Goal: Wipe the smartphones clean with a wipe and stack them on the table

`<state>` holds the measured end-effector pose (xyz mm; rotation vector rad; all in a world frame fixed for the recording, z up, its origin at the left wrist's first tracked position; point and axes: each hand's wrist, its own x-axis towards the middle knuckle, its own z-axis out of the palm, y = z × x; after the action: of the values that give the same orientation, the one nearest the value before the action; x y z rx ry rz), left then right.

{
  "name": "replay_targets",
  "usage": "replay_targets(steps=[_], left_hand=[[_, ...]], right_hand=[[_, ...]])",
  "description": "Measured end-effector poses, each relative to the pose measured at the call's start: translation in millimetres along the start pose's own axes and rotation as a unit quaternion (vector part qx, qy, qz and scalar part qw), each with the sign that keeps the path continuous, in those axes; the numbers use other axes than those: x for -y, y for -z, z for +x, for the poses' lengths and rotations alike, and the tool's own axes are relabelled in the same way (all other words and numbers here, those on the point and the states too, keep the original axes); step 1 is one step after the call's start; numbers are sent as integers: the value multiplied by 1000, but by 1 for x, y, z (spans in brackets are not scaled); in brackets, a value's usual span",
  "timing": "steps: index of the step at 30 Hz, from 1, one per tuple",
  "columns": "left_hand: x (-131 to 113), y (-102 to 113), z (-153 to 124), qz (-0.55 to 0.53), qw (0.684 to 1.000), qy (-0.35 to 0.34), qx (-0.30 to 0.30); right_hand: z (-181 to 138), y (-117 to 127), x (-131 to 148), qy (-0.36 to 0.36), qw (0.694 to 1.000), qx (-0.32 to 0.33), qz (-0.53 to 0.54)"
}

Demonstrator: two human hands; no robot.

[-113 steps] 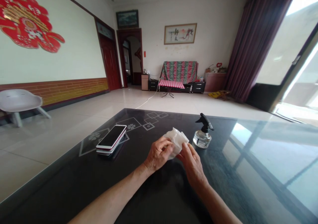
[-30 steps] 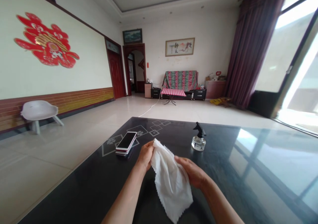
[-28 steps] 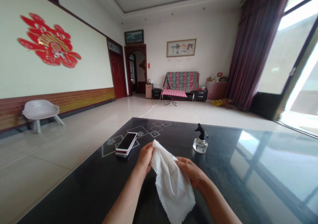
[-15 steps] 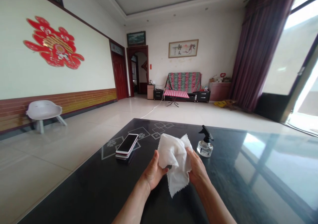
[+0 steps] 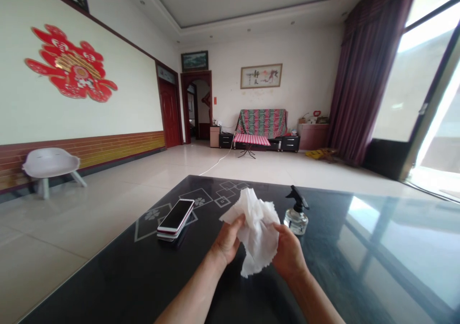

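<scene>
Between my two hands, above the dark table, is a crumpled white wiping cloth (image 5: 259,233) with zigzag edges. My left hand (image 5: 229,240) grips its left side, the thumb pressed on top. The right side is pinched by my right hand (image 5: 288,251), its thumb against the cloth. Folds hide most of the fingers, and whether anything lies inside the cloth cannot be made out. Just beyond my right hand stands a clear spray bottle (image 5: 295,221) with a black trigger head. Left of my left hand lies a stack of smartphones (image 5: 176,217), the top one white-framed with a dark screen.
The glossy black table (image 5: 143,285) has a pale diamond pattern near its far left corner. A white chair (image 5: 52,163) stands on the tiled floor at left. Farther back is a small table with a pink-striped cover (image 5: 251,139).
My left thumb has moved from beside the cloth onto its top, and the cloth is more bunched up. A dark patch seen under it earlier is now hidden. The view has shifted slightly.
</scene>
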<state>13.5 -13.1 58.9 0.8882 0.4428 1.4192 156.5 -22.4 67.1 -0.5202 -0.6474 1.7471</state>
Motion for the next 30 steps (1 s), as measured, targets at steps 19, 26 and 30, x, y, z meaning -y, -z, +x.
replay_targets(steps=[19, 26, 30], left_hand=[[-37, 47, 40, 230, 972, 50, 3], [-37, 46, 40, 267, 962, 22, 52], [-49, 59, 45, 248, 967, -10, -58]], right_hand=[[37, 25, 6, -131, 985, 68, -85], [29, 28, 8, -176, 965, 116, -154], [32, 36, 21, -106, 976, 113, -153]])
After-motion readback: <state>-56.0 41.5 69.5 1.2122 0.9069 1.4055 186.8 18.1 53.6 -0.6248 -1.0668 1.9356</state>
